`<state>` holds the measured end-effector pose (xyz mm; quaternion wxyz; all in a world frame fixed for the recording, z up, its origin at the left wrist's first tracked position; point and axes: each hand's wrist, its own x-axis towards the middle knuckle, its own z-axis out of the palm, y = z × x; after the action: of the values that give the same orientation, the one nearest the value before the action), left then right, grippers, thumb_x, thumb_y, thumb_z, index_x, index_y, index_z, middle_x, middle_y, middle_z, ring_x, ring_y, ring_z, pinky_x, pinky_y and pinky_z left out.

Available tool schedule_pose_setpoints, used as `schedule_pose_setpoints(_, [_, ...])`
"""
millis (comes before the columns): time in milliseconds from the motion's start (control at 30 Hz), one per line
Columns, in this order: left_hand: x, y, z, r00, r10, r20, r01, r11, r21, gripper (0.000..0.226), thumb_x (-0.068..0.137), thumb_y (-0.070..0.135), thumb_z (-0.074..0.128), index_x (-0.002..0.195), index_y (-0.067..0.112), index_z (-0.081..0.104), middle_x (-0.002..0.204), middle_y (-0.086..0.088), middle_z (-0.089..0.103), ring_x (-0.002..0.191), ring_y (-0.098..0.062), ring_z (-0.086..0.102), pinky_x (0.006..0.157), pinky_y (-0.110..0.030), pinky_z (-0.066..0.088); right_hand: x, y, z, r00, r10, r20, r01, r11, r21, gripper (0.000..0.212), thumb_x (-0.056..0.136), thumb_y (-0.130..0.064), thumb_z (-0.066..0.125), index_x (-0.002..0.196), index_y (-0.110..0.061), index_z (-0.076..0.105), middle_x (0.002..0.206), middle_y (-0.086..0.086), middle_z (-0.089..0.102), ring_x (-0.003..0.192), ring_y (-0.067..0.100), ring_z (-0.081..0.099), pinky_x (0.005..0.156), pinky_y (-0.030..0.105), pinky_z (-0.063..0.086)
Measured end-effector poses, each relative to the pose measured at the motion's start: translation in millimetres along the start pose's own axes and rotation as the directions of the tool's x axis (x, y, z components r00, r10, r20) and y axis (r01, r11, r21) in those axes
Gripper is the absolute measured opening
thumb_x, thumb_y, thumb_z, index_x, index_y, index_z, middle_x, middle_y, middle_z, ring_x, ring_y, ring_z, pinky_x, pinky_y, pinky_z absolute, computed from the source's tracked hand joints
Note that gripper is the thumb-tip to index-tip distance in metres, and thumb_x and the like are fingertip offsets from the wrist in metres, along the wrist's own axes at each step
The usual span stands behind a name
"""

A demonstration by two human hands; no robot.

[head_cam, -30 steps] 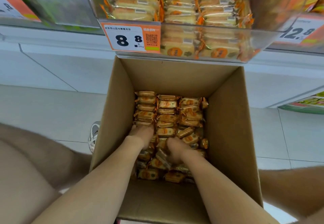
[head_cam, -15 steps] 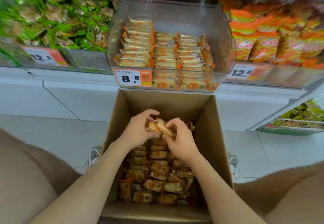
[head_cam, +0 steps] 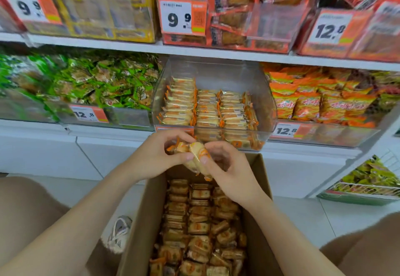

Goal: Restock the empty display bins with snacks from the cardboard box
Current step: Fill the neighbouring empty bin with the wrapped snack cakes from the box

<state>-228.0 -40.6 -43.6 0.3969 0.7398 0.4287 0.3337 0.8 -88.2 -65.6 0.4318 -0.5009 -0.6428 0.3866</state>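
Note:
An open cardboard box [head_cam: 140,221] stands on the floor between my knees, holding several orange-wrapped snack packets [head_cam: 199,228]. My left hand [head_cam: 155,156] and my right hand [head_cam: 227,167] together hold a small bunch of these snack packets [head_cam: 195,156] above the box's far end. Fingers of both hands curl round the bunch. Just beyond my hands sits a clear plastic display bin [head_cam: 266,107] on the lower shelf, partly filled with neat rows of the same snacks [head_cam: 205,109].
Green packets [head_cam: 91,81] fill the bin to the left, orange packets [head_cam: 320,98] the bin to the right. The upper shelf [head_cam: 194,50] carries bins with price tags [head_cam: 181,17]. A white shoe [head_cam: 118,232] rests left of the box. My knees flank the box.
Both hands came up out of the box with a bunch of snack packets and now hold it higher, just in front of the clear bin. My view has tilted upward.

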Motion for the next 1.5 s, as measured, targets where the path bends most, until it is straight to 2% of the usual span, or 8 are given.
schedule_pose_setpoints(133, [12,24,-30,1.0,0.005,-0.004,-0.005,0.995,0.096,0.037,0.077,0.018,0.095,0.108,0.023,0.076,0.107,0.006,0.077,0.098,-0.013,0.074,0.087,-0.036,0.059,24,-14,-4,0.996,-0.046,-0.074,0.043,0.998,-0.044,0.03,0.096,-0.028,0.077,0.124,-0.028,0.067,0.108,-0.012,0.076,0.102,0.008,0.072,0.088,0.044,0.061])
schedule_pose_setpoints(333, [50,33,-68,0.895,0.173,-0.41,0.021,0.904,0.428,0.037,0.074,0.022,0.091,0.092,0.021,0.059,0.089,0.011,0.066,0.08,-0.003,0.063,0.061,-0.014,0.044,67,-34,-17,0.955,-0.275,-0.11,0.194,0.861,-0.47,0.037,0.096,-0.02,0.073,0.133,-0.022,0.067,0.123,-0.009,0.07,0.114,0.009,0.063,0.099,0.029,0.051])
schedule_pose_setpoints(600, [116,11,-72,0.996,0.025,0.085,-0.083,0.591,0.803,0.025,0.084,0.05,0.083,0.095,0.038,0.065,0.098,0.018,0.063,0.108,-0.014,0.052,0.089,-0.038,0.028,123,-49,-33,0.955,-0.191,0.226,0.295,0.576,-0.762,0.036,0.094,-0.035,0.076,0.128,-0.029,0.067,0.118,-0.005,0.075,0.113,0.022,0.068,0.098,0.042,0.054])
schedule_pose_setpoints(733, [120,13,-82,0.983,-0.057,0.174,-0.105,0.604,0.79,0.039,0.076,0.06,0.086,0.108,0.042,0.072,0.112,0.022,0.064,0.114,-0.012,0.048,0.09,-0.037,0.023,128,-49,-35,0.946,-0.149,0.288,0.319,0.59,-0.742,0.03,0.097,-0.032,0.074,0.126,-0.027,0.071,0.119,-0.007,0.074,0.111,0.019,0.067,0.1,0.037,0.049])
schedule_pose_setpoints(900, [122,11,-75,0.984,-0.052,0.171,-0.12,0.513,0.85,0.03,0.075,0.048,0.09,0.099,0.039,0.076,0.123,0.016,0.064,0.123,-0.015,0.055,0.085,-0.035,0.018,132,-50,-40,0.942,0.0,0.335,0.276,0.565,-0.778,0.049,0.096,-0.004,0.064,0.135,-0.032,0.061,0.126,0.0,0.071,0.099,0.015,0.068,0.094,0.038,0.056])
schedule_pose_setpoints(1067, [121,15,-75,0.989,-0.063,0.137,-0.086,0.515,0.853,0.029,0.074,0.05,0.089,0.099,0.038,0.08,0.133,0.009,0.065,0.125,-0.018,0.059,0.092,-0.036,0.024,132,-51,-32,0.922,-0.082,0.379,0.347,0.609,-0.713,0.039,0.099,-0.014,0.07,0.136,-0.025,0.066,0.135,-0.008,0.068,0.127,0.014,0.061,0.107,0.027,0.044])
schedule_pose_setpoints(1300, [110,14,-83,0.99,-0.104,0.094,-0.024,0.534,0.845,0.024,0.092,0.02,0.079,0.104,0.042,0.079,0.153,0.011,0.053,0.145,-0.022,0.041,0.116,-0.053,0.024,139,-49,-9,0.891,0.054,0.451,0.294,0.688,-0.664,0.062,0.096,-0.001,0.059,0.146,-0.038,0.058,0.124,0.004,0.053,0.122,0.027,0.052,0.101,0.036,0.042])
schedule_pose_setpoints(1500, [102,7,-88,0.996,0.03,0.078,-0.078,0.678,0.731,0.025,0.095,0.007,0.071,0.109,0.025,0.081,0.123,0.001,0.072,0.117,-0.025,0.064,0.103,-0.045,0.05,137,-50,17,0.894,0.022,0.447,0.316,0.678,-0.664,0.065,0.095,0.004,0.054,0.151,-0.028,0.055,0.128,0.004,0.052,0.129,0.028,0.049,0.103,0.035,0.04])
